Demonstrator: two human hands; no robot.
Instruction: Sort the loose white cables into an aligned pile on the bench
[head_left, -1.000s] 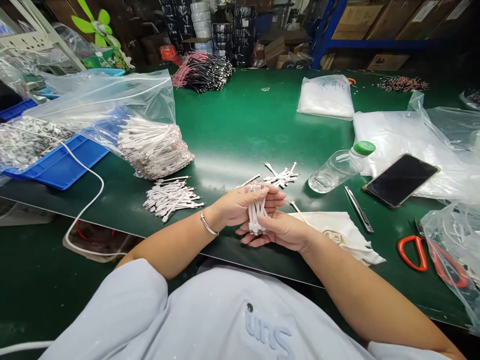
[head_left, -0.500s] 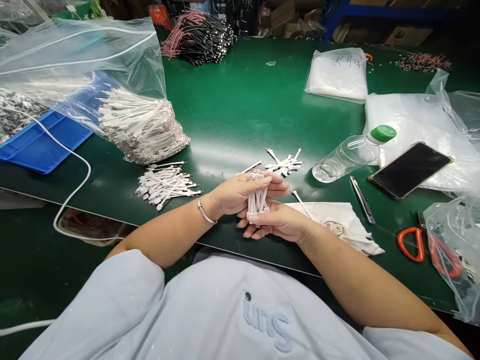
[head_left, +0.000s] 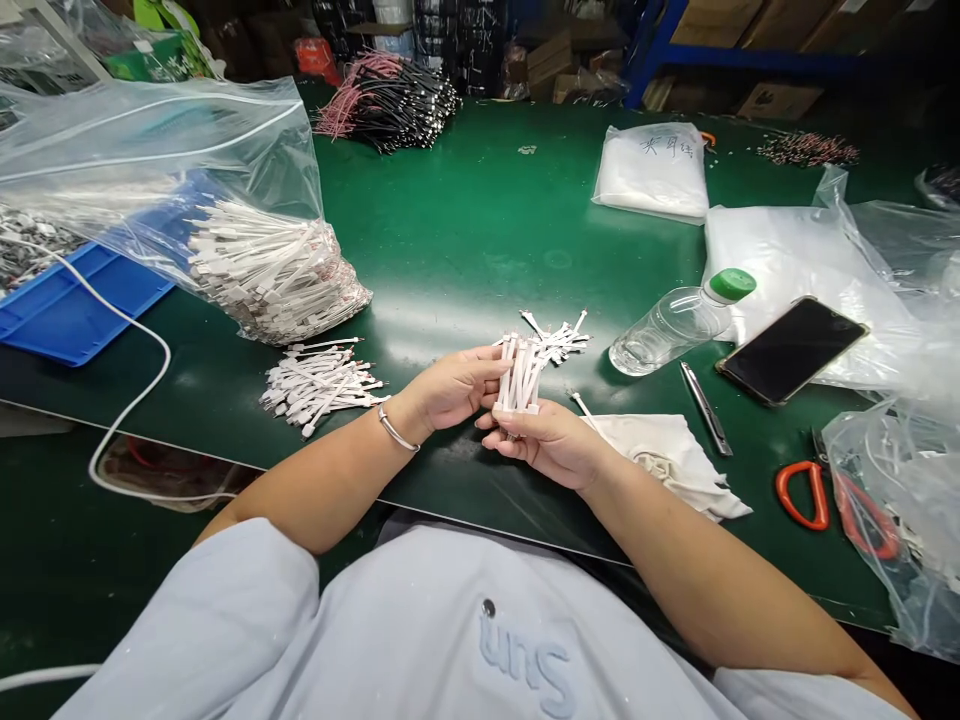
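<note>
Between my two hands is a bundle of short white cables [head_left: 520, 376] with small connector ends, standing roughly upright above the table's front edge. My left hand [head_left: 463, 385] grips the upper left side of the bundle with thumb and fingers. Its lower end is pinched by my right hand [head_left: 551, 440], the thumb across the front. Just behind the bundle lies a small loose pile of the same cables [head_left: 559, 342]. A larger pile of white cables [head_left: 322, 385] rests left of my left hand. One single cable [head_left: 583, 408] lies on a white cloth [head_left: 667, 455].
At left, a clear bag of white cables [head_left: 274, 270] leans by a blue tray [head_left: 90, 305]. On the right are a bottle [head_left: 671, 325], a phone [head_left: 793, 348], a utility knife [head_left: 705, 408], orange-handled scissors [head_left: 802, 495] and plastic bags [head_left: 806, 270]. Black-and-red wires [head_left: 394, 100] lie at the back.
The fingers of my left hand, before wrapped behind the bundle, have drawn back to its left side. More of the white cables shows now. The whole view has shifted slightly.
</note>
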